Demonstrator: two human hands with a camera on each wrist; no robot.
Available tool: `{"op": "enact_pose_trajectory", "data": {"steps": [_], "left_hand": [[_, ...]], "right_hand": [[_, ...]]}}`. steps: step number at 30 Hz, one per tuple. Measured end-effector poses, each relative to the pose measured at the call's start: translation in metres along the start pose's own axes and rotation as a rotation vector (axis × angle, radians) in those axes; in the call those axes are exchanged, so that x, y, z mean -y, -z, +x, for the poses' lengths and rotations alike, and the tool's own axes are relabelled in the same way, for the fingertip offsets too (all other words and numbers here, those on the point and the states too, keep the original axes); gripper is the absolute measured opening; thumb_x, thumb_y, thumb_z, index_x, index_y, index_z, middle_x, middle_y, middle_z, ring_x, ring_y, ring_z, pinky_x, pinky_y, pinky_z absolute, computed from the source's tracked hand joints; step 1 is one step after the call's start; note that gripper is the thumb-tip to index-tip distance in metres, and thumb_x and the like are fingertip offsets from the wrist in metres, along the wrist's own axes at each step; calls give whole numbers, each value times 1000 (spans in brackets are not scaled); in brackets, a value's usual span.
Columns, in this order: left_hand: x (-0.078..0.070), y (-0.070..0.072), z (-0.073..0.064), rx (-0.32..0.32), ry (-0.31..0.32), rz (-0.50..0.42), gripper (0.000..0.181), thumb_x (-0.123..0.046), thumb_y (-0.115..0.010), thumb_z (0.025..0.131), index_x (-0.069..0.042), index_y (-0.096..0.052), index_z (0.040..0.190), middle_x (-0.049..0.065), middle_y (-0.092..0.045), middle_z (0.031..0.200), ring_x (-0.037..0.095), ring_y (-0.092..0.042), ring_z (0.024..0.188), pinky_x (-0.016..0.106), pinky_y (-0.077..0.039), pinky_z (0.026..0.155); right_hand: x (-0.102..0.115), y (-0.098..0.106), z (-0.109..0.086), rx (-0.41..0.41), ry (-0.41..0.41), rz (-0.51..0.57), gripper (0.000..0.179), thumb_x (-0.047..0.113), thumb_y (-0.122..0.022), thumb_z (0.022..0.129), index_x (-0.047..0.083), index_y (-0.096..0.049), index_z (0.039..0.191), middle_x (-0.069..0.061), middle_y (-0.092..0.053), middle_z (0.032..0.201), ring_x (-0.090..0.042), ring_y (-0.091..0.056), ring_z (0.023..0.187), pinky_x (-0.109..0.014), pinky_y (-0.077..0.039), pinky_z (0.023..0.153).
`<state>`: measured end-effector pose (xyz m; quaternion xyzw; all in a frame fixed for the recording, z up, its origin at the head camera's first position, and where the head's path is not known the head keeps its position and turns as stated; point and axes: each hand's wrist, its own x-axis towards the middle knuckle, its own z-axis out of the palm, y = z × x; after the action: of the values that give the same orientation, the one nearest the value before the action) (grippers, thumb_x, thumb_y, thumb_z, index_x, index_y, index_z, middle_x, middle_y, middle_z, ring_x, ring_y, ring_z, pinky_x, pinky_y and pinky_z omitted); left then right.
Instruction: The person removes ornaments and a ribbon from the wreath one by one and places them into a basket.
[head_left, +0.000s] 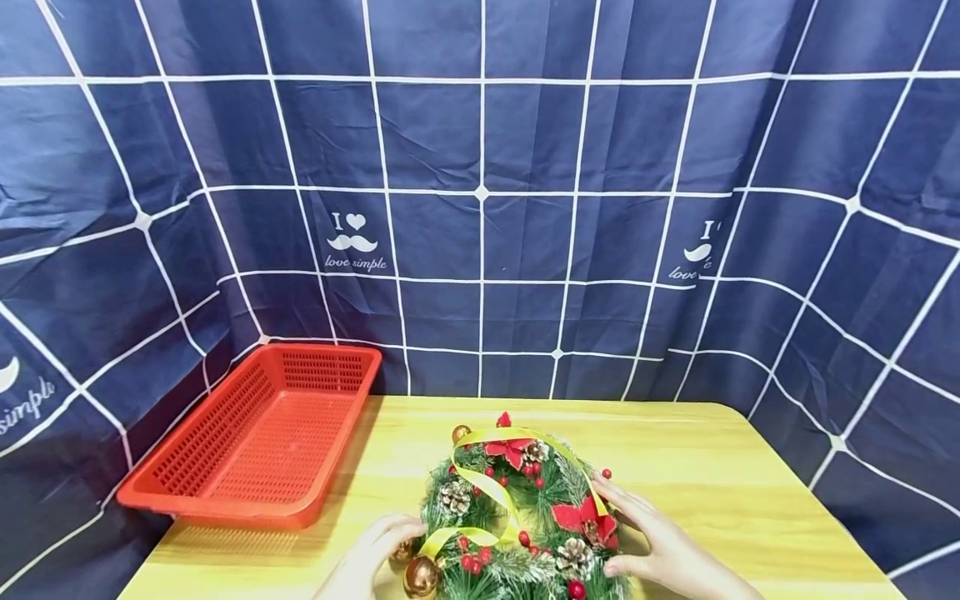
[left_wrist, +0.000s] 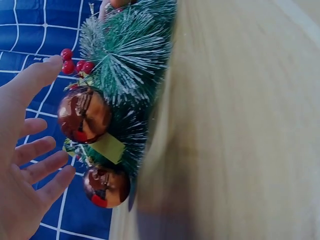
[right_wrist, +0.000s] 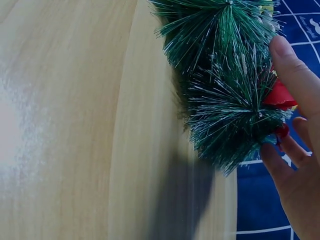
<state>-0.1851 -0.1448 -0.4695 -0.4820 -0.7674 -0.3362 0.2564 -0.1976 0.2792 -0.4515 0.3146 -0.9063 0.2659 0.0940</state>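
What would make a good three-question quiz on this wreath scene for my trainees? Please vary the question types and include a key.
1. Multiple choice. What colour is the ribbon lying over the wreath?
A. Blue
B. Yellow
C. White

2. True or false. In the head view, the red basket stands to the left of the wreath.

3. Count. In the left wrist view, how many shiny copper-coloured balls show near the left hand?

Key:
1. B
2. True
3. Two
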Motion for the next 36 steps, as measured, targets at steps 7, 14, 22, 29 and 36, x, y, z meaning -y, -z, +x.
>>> {"op": "enact_pose_trajectory", "data": {"steps": [7,14,22,29,36], "left_hand": [[-1,-2,-2,-10,14,-51,72,-48,-68,75,4,-50,121,14,-51,117,16,-49,103,21,-48,75],[-3,-9,-7,-38,73,6,66,-41,-76,69,-4,-54,119,10,-54,115,13,-52,101,20,-49,74],[-4,-17,-11,-56,57,-98,59,-29,-78,69,-3,-54,116,11,-54,112,18,-54,99,23,-52,72],[-13,-19,-13,-24,186,-200,51,-19,-76,73,-5,-54,116,7,-53,112,14,-56,98,25,-54,74],[-14,-19,-13,-32,221,-192,50,-20,-76,73,-6,-54,116,4,-53,112,11,-56,94,23,-53,72]], "right_hand": [[-2,-1,1,-27,13,-14,93,43,-74,63,16,-33,141,-4,-36,143,-7,-34,126,-32,-47,89],[-3,0,2,-36,49,-33,94,42,-74,61,14,-33,141,-7,-36,142,-8,-34,126,-31,-47,88],[-2,-2,1,34,-99,-17,89,53,-68,67,24,-31,142,0,-32,145,7,-23,126,-28,-46,90],[-1,-2,-1,25,-95,-40,87,53,-68,68,25,-31,141,1,-32,145,4,-25,127,-29,-47,88],[-4,-4,-1,-22,1,-72,89,47,-71,66,18,-33,141,-3,-35,143,-7,-32,127,-36,-48,87]]}}
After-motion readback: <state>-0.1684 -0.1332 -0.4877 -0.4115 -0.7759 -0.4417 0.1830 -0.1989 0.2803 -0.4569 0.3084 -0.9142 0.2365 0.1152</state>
